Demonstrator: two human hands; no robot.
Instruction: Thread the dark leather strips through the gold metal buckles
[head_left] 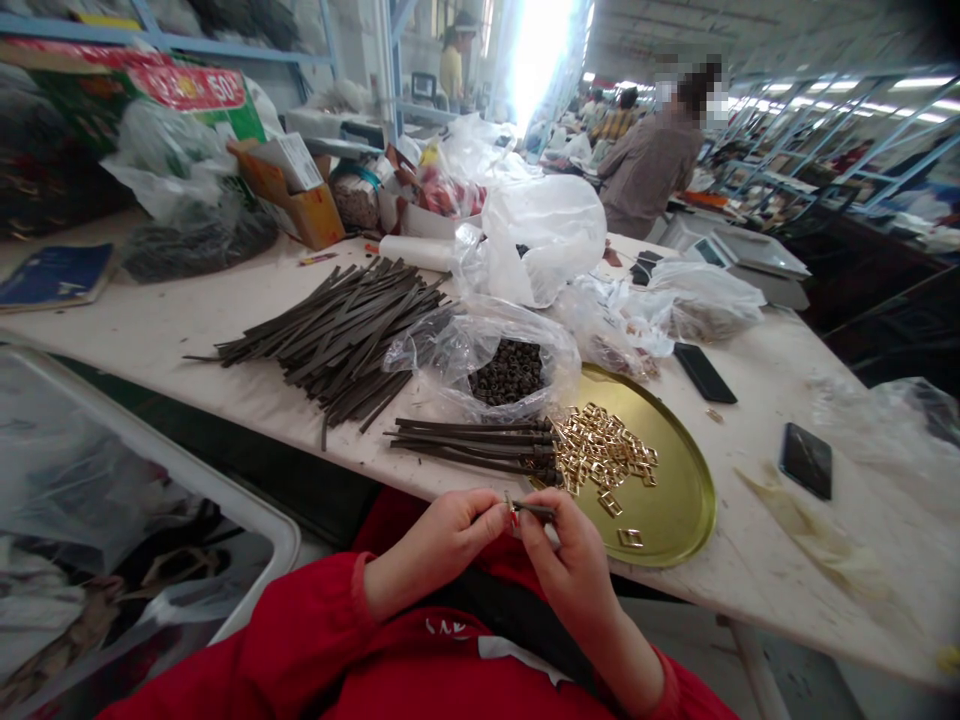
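Both hands meet at the table's front edge. My left hand (454, 535) pinches a small gold buckle (510, 503). Between the fingers of my right hand (566, 550) is a dark strap (536, 511), its end close against the buckle. Just beyond, a row of dark straps with looped ends (472, 445) lies partly over the rim of a gold tray (686, 480), which holds a heap of gold buckles (600, 450). An open plastic bag of small dark pieces (506, 375) sits behind the row. Farther left is a large pile of loose dark straps (345, 330).
Two black phones (705, 372) (806, 460) lie on the right of the table (757, 420). Plastic bags and an orange box (311, 205) stand behind. A plastic bin (277, 530) is at the lower left. A person (649, 165) stands beyond the table.
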